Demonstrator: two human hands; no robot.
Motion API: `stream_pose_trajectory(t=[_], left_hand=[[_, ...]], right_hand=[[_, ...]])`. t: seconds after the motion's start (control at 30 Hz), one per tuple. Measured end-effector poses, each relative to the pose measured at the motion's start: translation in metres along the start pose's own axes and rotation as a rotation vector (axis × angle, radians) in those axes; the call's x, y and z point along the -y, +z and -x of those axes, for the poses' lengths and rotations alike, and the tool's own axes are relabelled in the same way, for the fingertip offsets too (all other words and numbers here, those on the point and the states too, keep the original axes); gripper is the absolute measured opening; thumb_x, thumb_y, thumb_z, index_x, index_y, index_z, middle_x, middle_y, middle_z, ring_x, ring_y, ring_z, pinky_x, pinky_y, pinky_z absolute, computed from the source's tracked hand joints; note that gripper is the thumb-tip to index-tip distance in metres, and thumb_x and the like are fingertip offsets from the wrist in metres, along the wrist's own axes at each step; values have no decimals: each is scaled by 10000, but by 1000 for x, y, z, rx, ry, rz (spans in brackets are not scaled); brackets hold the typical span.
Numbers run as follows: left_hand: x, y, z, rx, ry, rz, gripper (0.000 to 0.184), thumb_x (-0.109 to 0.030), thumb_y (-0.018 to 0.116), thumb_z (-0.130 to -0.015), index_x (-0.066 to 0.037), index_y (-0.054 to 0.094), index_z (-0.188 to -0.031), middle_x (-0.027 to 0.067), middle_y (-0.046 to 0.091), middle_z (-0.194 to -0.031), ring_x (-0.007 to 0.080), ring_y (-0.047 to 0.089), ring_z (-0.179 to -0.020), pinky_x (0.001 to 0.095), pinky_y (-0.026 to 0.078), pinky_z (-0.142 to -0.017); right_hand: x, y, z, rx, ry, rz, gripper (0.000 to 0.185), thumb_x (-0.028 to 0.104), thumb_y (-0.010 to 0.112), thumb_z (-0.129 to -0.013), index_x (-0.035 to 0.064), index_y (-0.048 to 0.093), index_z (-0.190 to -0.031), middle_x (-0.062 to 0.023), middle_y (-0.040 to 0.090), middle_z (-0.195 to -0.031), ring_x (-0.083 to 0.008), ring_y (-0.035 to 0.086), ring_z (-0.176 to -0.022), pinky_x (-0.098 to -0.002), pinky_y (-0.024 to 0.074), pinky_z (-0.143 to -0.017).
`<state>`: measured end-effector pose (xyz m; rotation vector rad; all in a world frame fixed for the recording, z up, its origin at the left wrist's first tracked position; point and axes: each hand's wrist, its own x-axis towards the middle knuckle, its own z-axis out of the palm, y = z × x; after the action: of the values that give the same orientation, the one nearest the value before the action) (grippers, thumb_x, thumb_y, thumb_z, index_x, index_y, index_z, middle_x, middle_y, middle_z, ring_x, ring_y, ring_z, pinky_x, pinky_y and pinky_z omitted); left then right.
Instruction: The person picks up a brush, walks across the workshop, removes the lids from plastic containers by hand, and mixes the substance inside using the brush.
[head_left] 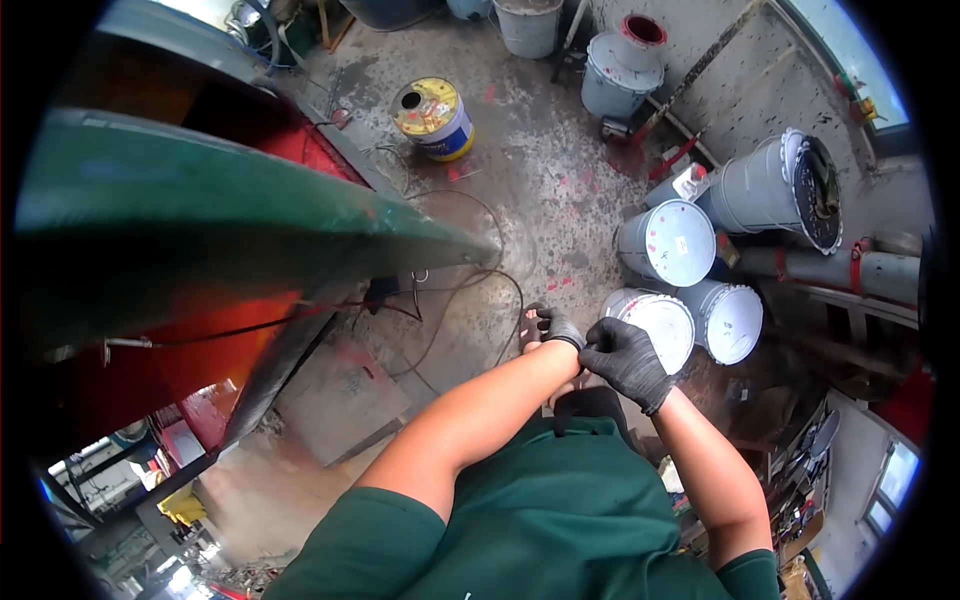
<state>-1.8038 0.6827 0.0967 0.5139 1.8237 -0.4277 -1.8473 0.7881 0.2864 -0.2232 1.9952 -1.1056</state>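
Observation:
My left hand (560, 327), in a dark grey work glove, is held out in front of my body, seen foreshortened. Its fingers point away to the left and look slightly apart, with nothing visible in them. Beside it, my right hand (630, 366) wears a similar black-grey glove. The right fingers are curled closed against the left wrist, at the cuff of the left glove; the exact pinch point is partly hidden. Below the left hand, part of a foot (530, 322) shows on the floor.
A large green metal piece (300, 200) juts in from the left, close to me. Lidded pails (680, 242) and a tilted drum (765, 188) stand to the right. A yellow-blue bucket (436, 122) is ahead. A thin hose (520, 300) loops across the stained floor (545, 220).

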Motion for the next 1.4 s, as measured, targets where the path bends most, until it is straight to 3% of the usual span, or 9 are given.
stream_pose_trajectory(t=[0.33, 0.47, 0.67, 0.8, 0.87, 1.1, 1.23, 1.3, 1.4], left_hand=[[-20, 0, -180, 371, 53, -510, 398, -343, 448, -1083, -177, 653, -1381, 80, 660, -1372, 378, 595, -1277, 760, 311, -1082], [10, -46, -183, -3, 235, -498, 586, -574, 404, -1016, -127, 713, -1234, 106, 719, -1165, 288, 672, -1046, 526, 477, -934], [128, -222, -60, -411, 510, -29, 218, -205, 511, -985, -103, 671, -1094, 73, 657, -951, 163, 607, -834, 326, 513, -842], [148, -262, -107, -622, 566, 508, 249, -308, 586, -897, -106, 700, -989, 135, 683, -929, 264, 669, -854, 421, 519, -960], [168, -260, -153, -858, 574, 802, 521, -306, 766, -789, -33, 694, -1227, 229, 677, -1042, 393, 660, -1041, 450, 515, -1003], [329, -255, -179, -309, 6, 1939, 439, -348, 689, -920, -33, 674, -1227, 174, 729, -1054, 309, 716, -929, 423, 572, -830], [392, -205, -191, -724, -636, 1583, 329, -275, 665, -898, 9, 736, -1049, 194, 755, -953, 267, 720, -848, 437, 548, -747], [411, -201, -169, -771, -636, 2143, 303, -277, 654, -939, -13, 720, -1072, 114, 727, -936, 187, 631, -812, 435, 524, -747], [441, -155, -186, -891, -654, 1523, 424, -405, 616, -976, 5, 681, -886, 263, 706, -868, 445, 681, -809, 550, 503, -751]], right_hand=[[-40, -35, -68, -118, 57, -46, 248, 138, 773, -777, -8, 655, -940, -74, 655, -758, -138, 612, -703, -317, 514, -673], [-55, -54, -99, -82, 95, -297, 211, 118, 760, -785, 17, 619, -906, -13, 600, -768, -101, 548, -708, -283, 461, -638], [-54, -110, -151, -241, -56, -437, 163, 87, 742, -820, 39, 604, -894, 6, 596, -790, -82, 520, -710, -253, 449, -639], [-55, -181, -167, -414, 97, -817, 165, 96, 706, -895, 25, 596, -995, -50, 622, -809, -131, 601, -668, -270, 504, -609], [-67, -219, -168, -530, 188, -719, 134, 62, 681, -919, 27, 601, -1020, -51, 632, -844, -133, 623, -704, -272, 526, -625], [-145, -299, -145, -636, 395, -606, 58, 88, 665, -959, 56, 618, -969, -19, 615, -787, -116, 617, -677, -252, 522, -579], [-152, -314, -152, -645, 454, -629, 100, 12, 679, -906, 68, 608, -863, 0, 591, -732, -100, 522, -609, -258, 446, -556], [-146, -327, -164, -608, 421, -524, 73, -9, 664, -901, 50, 620, -900, -13, 604, -758, -107, 541, -645, -262, 457, -584], [-102, -356, -195, -566, 389, -439, 50, -25, 633, -920, 9, 644, -955, -42, 643, -799, -129, 597, -727, -280, 504, -677]])
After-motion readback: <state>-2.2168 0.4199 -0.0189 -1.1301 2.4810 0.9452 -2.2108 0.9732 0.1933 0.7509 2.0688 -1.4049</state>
